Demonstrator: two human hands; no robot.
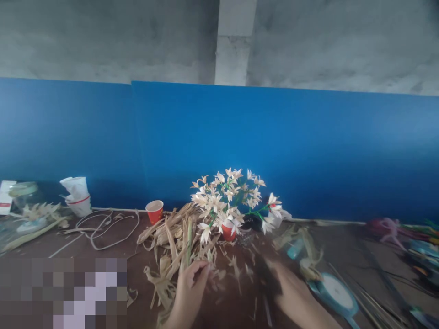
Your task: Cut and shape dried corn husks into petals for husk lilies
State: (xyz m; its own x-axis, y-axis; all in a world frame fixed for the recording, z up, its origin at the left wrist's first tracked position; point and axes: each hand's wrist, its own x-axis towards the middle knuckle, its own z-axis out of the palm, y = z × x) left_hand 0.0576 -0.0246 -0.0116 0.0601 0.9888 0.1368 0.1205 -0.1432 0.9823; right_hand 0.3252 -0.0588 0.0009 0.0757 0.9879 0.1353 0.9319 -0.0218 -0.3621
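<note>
My left hand (192, 285) is closed in a pinch, thumb against forefinger, low in the middle of the head view. At its fingertips are pale, petal-like pieces of dry husk (215, 277), smeared by motion. To the right, my right hand (286, 283) is blurred and its fingers are hard to make out. A dark shape (269, 278) lies against its inner side, too smeared to name. Beyond both hands, a bunch of cream husk flowers on green stems (228, 196) stands in a red paper cup (228, 232). Dry corn husks (171, 237) are heaped beyond my left hand.
Another red paper cup (154, 212) stands behind the heap. White cord (99, 233) loops on the left, near a white cup (79, 203) and a glass jar (25, 196). A blue-rimmed ribbon spool (338, 292) and thin sticks lie right. A blue panel (219, 128) rises behind the table.
</note>
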